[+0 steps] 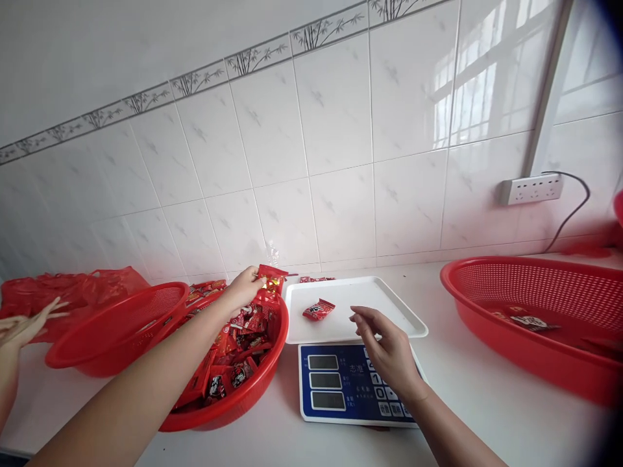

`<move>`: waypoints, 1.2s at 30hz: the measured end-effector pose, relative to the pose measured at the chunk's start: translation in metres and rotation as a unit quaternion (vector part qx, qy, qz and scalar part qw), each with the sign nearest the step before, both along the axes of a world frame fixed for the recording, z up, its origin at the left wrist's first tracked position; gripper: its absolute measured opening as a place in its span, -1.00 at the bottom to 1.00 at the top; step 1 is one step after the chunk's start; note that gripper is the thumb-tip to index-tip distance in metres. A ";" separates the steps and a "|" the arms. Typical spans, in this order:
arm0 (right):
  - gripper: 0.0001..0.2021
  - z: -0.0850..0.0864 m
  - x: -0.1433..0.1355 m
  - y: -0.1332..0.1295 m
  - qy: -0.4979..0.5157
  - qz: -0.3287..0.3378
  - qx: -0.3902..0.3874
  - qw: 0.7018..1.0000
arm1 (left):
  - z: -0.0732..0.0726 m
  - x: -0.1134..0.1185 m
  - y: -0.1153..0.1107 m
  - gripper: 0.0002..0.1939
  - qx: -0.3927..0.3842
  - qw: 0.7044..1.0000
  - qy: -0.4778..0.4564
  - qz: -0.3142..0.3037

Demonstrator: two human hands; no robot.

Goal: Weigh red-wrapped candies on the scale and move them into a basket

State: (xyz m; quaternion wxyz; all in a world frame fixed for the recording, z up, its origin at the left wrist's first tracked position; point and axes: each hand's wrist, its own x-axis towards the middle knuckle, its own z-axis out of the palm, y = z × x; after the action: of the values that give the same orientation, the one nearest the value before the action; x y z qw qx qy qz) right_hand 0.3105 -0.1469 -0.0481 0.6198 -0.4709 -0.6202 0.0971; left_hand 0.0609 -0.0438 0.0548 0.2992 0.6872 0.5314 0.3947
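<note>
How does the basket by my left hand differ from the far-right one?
The basket by your left hand is heaped with packets; the far-right basket shows only a few. Your arm crosses the first; none crosses the second. Both are red with perforated walls.

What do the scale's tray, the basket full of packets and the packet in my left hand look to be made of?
Tray: probably smooth white plastic, going by its even colour and moulded raised rim.
Basket of packets: red plastic, semi-glossy, with soft highlights on its rounded rim.
Packet in the left hand: likely thin film, perhaps foil-lined; it is shiny red and gold.
</note>
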 end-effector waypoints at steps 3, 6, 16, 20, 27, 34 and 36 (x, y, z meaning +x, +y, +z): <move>-0.71 0.001 -0.001 0.000 -0.037 0.001 -0.025 0.999 | -0.006 0.033 -0.018 -0.87 -0.069 0.986 -0.123 -0.084; -0.66 0.000 -0.001 0.002 -0.078 0.036 -0.027 0.996 | -0.017 0.065 -0.032 -0.83 -0.108 0.968 -0.190 -0.126; -0.58 -0.003 0.000 0.004 -0.105 0.055 -0.011 0.993 | -0.037 0.106 -0.052 -0.65 -0.125 0.952 -0.226 -0.162; -0.54 -0.002 0.000 0.003 -0.110 0.058 -0.014 0.992 | -0.038 0.103 -0.050 -0.60 -0.133 0.953 -0.219 -0.164; -0.55 -0.001 0.001 0.003 -0.124 0.029 0.006 0.992 | -0.033 0.103 -0.056 -0.60 -0.173 0.941 -0.250 -0.152; -0.58 0.002 0.001 0.001 -0.143 0.048 0.035 0.988 | -0.041 0.102 -0.049 -0.61 -0.153 0.914 -0.302 -0.226; -0.59 0.003 0.000 0.001 -0.145 0.052 0.039 0.987 | -0.041 0.102 -0.049 -0.61 -0.146 0.914 -0.307 -0.220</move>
State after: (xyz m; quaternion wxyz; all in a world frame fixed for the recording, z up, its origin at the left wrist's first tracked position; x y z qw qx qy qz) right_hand 0.3109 -0.1461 -0.0452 0.5352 -0.4225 -0.7307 0.0351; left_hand 0.1628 -0.0930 0.0138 0.6241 0.5804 0.3001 0.4285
